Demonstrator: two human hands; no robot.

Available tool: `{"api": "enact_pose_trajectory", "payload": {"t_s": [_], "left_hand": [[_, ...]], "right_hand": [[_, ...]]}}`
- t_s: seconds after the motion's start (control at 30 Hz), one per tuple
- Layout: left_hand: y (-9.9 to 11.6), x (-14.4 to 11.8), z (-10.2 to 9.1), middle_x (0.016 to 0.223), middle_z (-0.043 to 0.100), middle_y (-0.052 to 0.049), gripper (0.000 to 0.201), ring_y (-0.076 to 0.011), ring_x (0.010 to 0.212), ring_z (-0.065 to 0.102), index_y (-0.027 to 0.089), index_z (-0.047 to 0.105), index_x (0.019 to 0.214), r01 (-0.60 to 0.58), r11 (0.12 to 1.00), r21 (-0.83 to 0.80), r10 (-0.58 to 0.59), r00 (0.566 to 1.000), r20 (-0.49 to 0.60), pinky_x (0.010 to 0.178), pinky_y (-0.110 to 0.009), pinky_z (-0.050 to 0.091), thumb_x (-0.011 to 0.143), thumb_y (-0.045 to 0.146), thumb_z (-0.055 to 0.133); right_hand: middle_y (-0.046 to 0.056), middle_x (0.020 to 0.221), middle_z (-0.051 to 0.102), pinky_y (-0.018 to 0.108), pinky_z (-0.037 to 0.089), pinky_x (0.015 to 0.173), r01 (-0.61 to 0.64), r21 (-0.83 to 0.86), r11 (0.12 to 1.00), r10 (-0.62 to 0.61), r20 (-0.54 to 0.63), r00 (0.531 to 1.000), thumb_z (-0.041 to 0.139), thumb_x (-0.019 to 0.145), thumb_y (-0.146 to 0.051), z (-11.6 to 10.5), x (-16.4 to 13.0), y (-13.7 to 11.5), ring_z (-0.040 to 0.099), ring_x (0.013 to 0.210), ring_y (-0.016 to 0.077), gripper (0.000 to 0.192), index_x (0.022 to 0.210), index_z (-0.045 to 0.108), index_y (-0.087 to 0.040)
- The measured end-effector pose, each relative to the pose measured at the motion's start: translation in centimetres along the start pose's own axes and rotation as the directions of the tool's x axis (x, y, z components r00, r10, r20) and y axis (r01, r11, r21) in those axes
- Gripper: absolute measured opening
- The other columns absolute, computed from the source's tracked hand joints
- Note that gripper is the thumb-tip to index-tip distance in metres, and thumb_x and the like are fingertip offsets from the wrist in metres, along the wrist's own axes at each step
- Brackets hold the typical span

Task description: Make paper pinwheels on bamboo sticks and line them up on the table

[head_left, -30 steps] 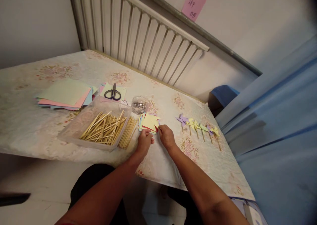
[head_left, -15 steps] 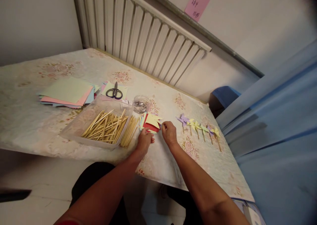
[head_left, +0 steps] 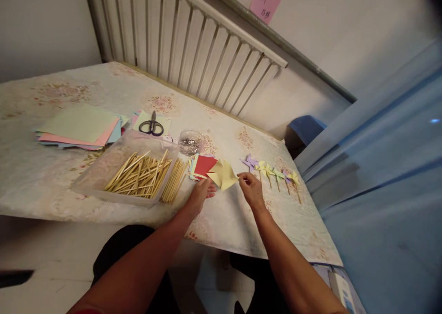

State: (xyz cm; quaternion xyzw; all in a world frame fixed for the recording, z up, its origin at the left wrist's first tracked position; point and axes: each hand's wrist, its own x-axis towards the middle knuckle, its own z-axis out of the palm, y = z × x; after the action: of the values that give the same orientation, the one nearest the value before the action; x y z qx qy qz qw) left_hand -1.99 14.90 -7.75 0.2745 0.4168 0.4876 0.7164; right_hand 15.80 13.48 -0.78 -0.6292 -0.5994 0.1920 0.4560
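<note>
A yellow paper square with slits cut in from its corners point(head_left: 223, 176) is raised off the small paper stack. My right hand point(head_left: 251, 187) pinches it by its right corner. Beside its lower left edge, my left hand point(head_left: 202, 194) rests near the stack with its fingers loosely apart, holding nothing that I can see. The stack of small coloured paper squares point(head_left: 204, 165), with a red one on top, lies just beyond my left hand. Left of the stack is a row of loose wooden sticks point(head_left: 174, 181).
A clear plastic box point(head_left: 86, 183) holds many wooden sticks. Behind it are scissors point(head_left: 151, 126), large coloured sheets point(head_left: 78, 125) and a round tub of small metal pieces point(head_left: 189, 144). Several paper pinwheels on sticks point(head_left: 265, 168) lie at the right, before a blue curtain point(head_left: 376, 176).
My right hand has moved right, drawing the yellow slit paper off the stack; the red paper beneath now shows. My left hand stays beside the stack. The view has shifted slightly.
</note>
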Motion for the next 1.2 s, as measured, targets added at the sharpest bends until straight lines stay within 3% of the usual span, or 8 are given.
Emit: {"api": "enact_pose_trajectory", "payload": {"t_s": [0.13,0.23,0.37,0.53,0.63,0.87,1.03,1.2], "left_hand": [[-0.3,-0.3,0.2,0.096,0.071,-0.011,0.045,-0.0177,0.073,0.068,0.014,0.062,0.102,0.047,0.995,-0.091,-0.03,0.982,0.189,0.068,-0.031,0.053,0.075,0.05,0.068],[-0.4,-0.5,0.3,0.1,0.072,-0.013,0.05,-0.0207,0.079,0.069,0.014,0.061,0.108,0.106,0.982,-0.154,-0.054,0.949,0.31,0.072,-0.033,0.054,0.069,0.042,0.076],[-0.6,-0.4,0.4,0.095,0.073,-0.012,0.041,-0.0206,0.079,0.07,0.014,0.063,0.1,0.082,0.988,-0.13,-0.046,0.965,0.259,0.068,-0.03,0.054,0.066,0.033,0.077],[-0.9,0.0,0.3,0.088,0.073,-0.007,0.034,-0.0177,0.071,0.068,0.013,0.064,0.095,0.023,0.996,-0.087,-0.006,0.982,0.189,0.063,-0.028,0.053,0.068,0.031,0.072],[-0.7,-0.1,0.4,0.088,0.073,-0.007,0.035,-0.0176,0.068,0.067,0.013,0.064,0.097,0.01,0.997,-0.077,0.005,0.983,0.183,0.061,-0.028,0.053,0.067,0.03,0.071],[-0.3,-0.9,0.7,0.089,0.073,-0.01,0.04,-0.0188,0.069,0.068,0.01,0.064,0.098,0.012,1.0,-0.028,-0.005,0.976,0.216,0.061,-0.029,0.054,0.065,0.031,0.074],[-0.4,-1.1,0.8,0.086,0.072,-0.01,0.04,-0.0206,0.071,0.068,0.011,0.065,0.093,0.029,1.0,-0.006,-0.027,0.966,0.257,0.062,-0.03,0.053,0.066,0.039,0.073],[-0.6,-0.9,0.7,0.084,0.071,-0.007,0.033,-0.0197,0.073,0.067,0.014,0.062,0.087,0.026,1.0,-0.016,-0.021,0.967,0.255,0.067,-0.031,0.054,0.07,0.041,0.069]], "right_hand": [[0.003,0.089,0.071,0.031,0.05,0.075,-0.255,0.391,0.885,0.209,0.157,0.965,0.066,0.069,-0.025,-1.3,-1.4,0.4,0.062,0.077,0.0162,0.008,0.068,0.061,-0.018],[0.001,0.08,0.07,0.032,0.053,0.076,-0.368,0.503,0.782,0.29,0.229,0.929,0.071,0.066,-0.026,-1.5,-2.5,0.7,0.063,0.072,0.0149,0.013,0.066,0.061,-0.018],[-0.001,0.071,0.068,0.033,0.056,0.075,-0.444,0.597,0.668,0.36,0.263,0.895,0.077,0.065,-0.027,-1.2,-3.9,1.2,0.065,0.07,0.0156,0.018,0.069,0.063,-0.018],[0.007,0.094,0.074,0.039,0.057,0.083,-0.459,0.793,0.399,0.39,0.306,0.868,0.079,0.071,-0.042,0.0,-5.8,1.6,0.07,0.092,0.024,0.03,0.086,0.066,-0.018],[0.008,0.102,0.073,0.036,0.057,0.084,-0.479,0.825,0.299,0.432,0.331,0.839,0.081,0.07,-0.039,1.4,-7.1,1.5,0.07,0.095,0.0222,0.033,0.091,0.066,-0.019],[0.003,0.099,0.072,0.028,0.058,0.079,-0.504,0.79,0.349,0.411,0.354,0.84,0.077,0.07,-0.028,3.6,-8.1,0.4,0.07,0.086,0.0172,0.026,0.093,0.065,-0.02],[0.004,0.091,0.073,0.026,0.057,0.059,-0.486,0.776,0.402,0.486,0.269,0.832,0.073,0.069,-0.028,3.7,-7.5,0.4,0.069,0.077,0.0192,0.024,0.09,0.067,-0.019],[0.005,0.09,0.073,0.028,0.058,0.062,-0.463,0.763,0.451,0.487,0.225,0.844,0.07,0.071,-0.03,3.6,-7.5,1.0,0.07,0.078,0.0203,0.021,0.088,0.063,-0.019]]}}
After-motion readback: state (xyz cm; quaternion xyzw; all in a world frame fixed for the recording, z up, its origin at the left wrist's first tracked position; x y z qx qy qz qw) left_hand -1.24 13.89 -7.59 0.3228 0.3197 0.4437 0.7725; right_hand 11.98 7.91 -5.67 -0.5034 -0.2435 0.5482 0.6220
